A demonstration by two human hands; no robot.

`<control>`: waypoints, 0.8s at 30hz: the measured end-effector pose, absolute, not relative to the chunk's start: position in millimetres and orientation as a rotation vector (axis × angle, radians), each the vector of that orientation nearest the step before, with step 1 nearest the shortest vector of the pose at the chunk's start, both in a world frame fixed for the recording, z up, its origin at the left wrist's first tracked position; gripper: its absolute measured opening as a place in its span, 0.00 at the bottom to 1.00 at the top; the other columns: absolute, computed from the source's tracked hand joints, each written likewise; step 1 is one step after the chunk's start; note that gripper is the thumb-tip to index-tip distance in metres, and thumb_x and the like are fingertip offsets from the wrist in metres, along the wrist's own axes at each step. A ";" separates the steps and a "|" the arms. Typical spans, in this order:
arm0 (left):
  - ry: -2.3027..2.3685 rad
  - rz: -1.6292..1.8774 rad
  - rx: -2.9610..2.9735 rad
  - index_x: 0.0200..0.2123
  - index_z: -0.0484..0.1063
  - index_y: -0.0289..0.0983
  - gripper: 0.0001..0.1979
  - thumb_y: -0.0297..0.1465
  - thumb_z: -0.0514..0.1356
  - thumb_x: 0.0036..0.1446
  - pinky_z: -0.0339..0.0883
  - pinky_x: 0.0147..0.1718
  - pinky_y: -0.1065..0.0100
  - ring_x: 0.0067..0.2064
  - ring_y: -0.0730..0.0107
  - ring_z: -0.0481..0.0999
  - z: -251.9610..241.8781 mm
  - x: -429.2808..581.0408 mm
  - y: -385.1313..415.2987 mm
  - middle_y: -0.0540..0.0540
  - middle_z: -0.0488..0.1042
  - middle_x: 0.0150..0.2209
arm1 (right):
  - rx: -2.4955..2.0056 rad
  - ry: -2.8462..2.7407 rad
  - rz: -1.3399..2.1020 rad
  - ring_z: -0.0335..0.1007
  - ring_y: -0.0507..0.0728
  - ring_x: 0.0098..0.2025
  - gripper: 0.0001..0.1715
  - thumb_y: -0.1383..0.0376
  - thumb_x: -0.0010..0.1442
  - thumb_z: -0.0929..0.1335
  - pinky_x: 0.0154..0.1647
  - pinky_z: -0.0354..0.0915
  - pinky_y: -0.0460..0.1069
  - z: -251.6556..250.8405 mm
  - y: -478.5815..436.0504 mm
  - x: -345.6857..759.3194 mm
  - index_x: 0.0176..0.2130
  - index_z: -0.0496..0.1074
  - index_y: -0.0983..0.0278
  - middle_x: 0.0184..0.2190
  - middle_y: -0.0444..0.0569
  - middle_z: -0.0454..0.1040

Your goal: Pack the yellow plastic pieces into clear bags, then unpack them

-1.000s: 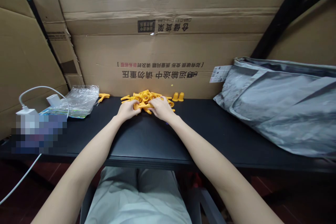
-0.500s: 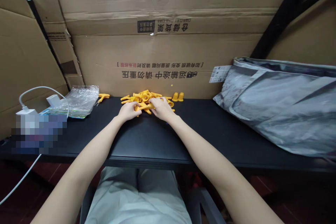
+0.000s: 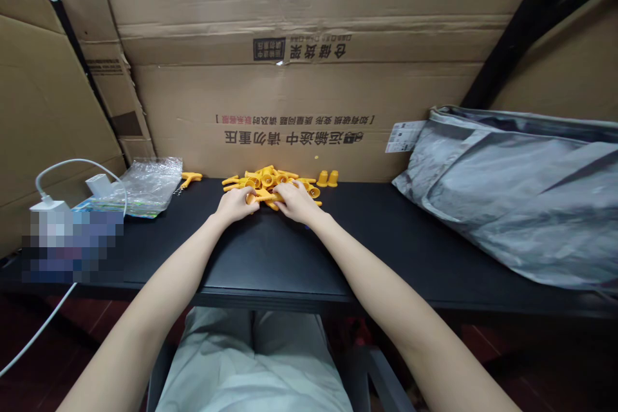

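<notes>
My left hand (image 3: 235, 206) is closed, with thumb and fingers pinching the left end of a yellow plastic piece (image 3: 265, 196). At the other end of that piece, my right hand (image 3: 296, 202) is closed too. The piece lies level between the hands; its ends are covered by my fingers. Right behind and around both hands is a pile of yellow plastic parts (image 3: 266, 177), some cup-shaped with open mouths, others long and thin. Two yellow cup-shaped parts (image 3: 327, 178) stand upside down to the right of the pile.
A yellow T-shaped handle (image 3: 191, 179) lies left of the pile near clear plastic packaging (image 3: 149, 183). A white charger (image 3: 49, 212) with its cable is at the left of the black table (image 3: 275, 257). A grey bag (image 3: 521, 199) fills the right side; cardboard (image 3: 290, 90) stands behind.
My right fingers have shifted slightly on the yellow piece, and the piece looks turned a little. My arms and the pile stay where they were.
</notes>
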State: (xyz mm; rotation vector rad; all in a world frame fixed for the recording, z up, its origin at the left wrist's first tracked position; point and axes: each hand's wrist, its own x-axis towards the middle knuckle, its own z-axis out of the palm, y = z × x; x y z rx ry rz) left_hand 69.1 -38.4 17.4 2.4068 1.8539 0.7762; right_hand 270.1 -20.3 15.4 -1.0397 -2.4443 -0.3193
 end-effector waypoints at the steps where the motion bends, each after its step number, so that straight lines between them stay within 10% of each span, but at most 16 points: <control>1: 1.850 0.781 2.407 0.41 0.74 0.43 0.15 0.36 0.58 0.49 0.64 0.33 0.70 0.34 0.66 0.75 17.6 69.0 -38.7 0.49 0.76 0.31 | -1.037 -2.442 -0.321 0.68 0.61 0.45 0.09 0.67 0.59 0.64 0.53 0.52 0.59 15.1 -19.9 270.4 0.41 0.67 0.65 0.40 0.55 0.74; 24: 1.995 0.782 2.389 0.46 0.73 0.44 0.16 0.35 0.56 0.54 0.66 0.39 0.67 0.41 0.62 0.76 18.5 63.7 -35.1 0.47 0.78 0.38 | -1.048 -2.407 -0.262 0.70 0.62 0.47 0.13 0.65 0.59 0.65 0.51 0.54 0.58 9.6 -13.8 274.0 0.45 0.68 0.64 0.44 0.55 0.76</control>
